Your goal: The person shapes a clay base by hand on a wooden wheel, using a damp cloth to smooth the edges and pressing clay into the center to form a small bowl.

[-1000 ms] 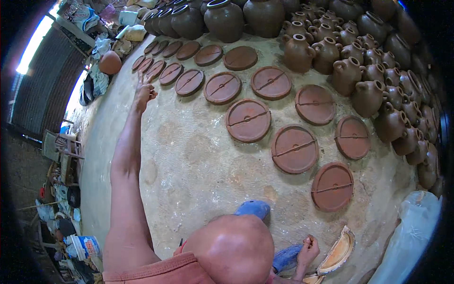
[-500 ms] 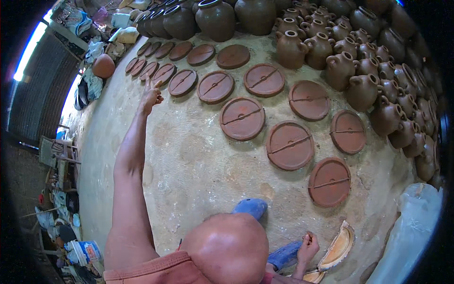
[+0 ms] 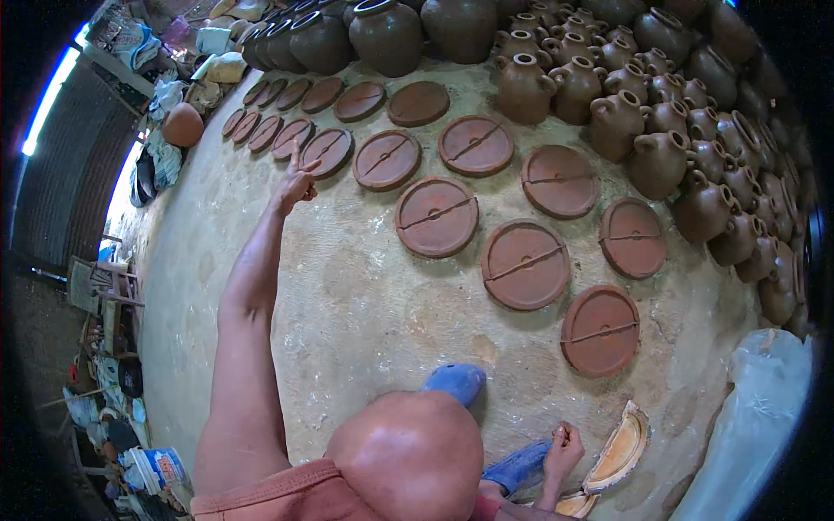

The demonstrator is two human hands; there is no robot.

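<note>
My left arm reaches out over the concrete floor, and my left hand [image 3: 300, 176] has two fingers stretched apart and the others curled, holding nothing, just in front of the rows of round clay discs [image 3: 386, 160]. Many discs bear a line across the middle and a small central boss. My right hand [image 3: 563, 451] is low at the right, fingers closed; what they hold, if anything, is too small to name. Beside it lie pale crescent-shaped pieces [image 3: 618, 445]. A blue-clad foot [image 3: 456, 382] is below the discs.
Large dark jars [image 3: 387, 39] line the back. Packed brown handled jugs [image 3: 612, 130] cover the right side. A clear plastic-wrapped bundle [image 3: 751, 417] lies at lower right. A round clay pot [image 3: 182, 126], chairs [image 3: 117, 282], a bucket [image 3: 156, 469] and clutter run along the left.
My left hand has moved rightward and a little down, from the far discs toward nearer ones in the row. The view has shifted slightly. My right hand stays low beside the crescent pieces.
</note>
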